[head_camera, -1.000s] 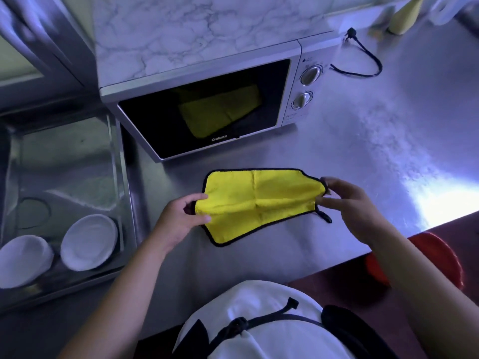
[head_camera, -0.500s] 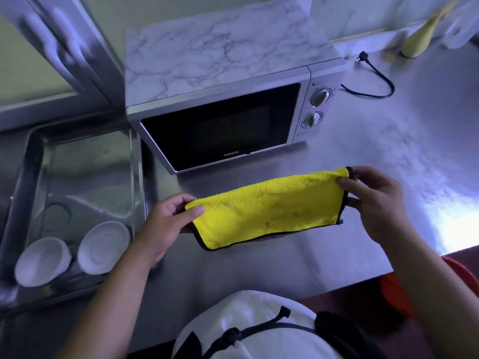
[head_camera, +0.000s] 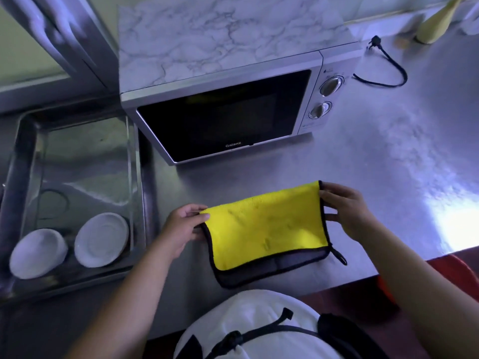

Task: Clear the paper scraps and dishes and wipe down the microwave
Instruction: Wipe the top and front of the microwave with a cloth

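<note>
Two hands on one folded yellow cloth (head_camera: 264, 229), over the counter (head_camera: 375, 156), in front of the shut microwave (head_camera: 223, 120). Pinched at its left corner by left hand (head_camera: 178, 229), at its right edge by right hand (head_camera: 347, 211). Two white bowls (head_camera: 101, 239) down in the sink (head_camera: 77, 156), left of microwave.

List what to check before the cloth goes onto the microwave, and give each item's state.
1. Grip on the yellow cloth: the left hand and right hand each pinch one end. Ok.
2. Cloth folded: the grey side shows along its lower edge. Ok.
3. Door of the microwave shut. Ok.
4. Plug of the power cord lies loose on the counter. Ok.
5. Two white bowls lie in the sink. Ok.
6. Cloth damp enough to wipe: cannot tell.
</note>
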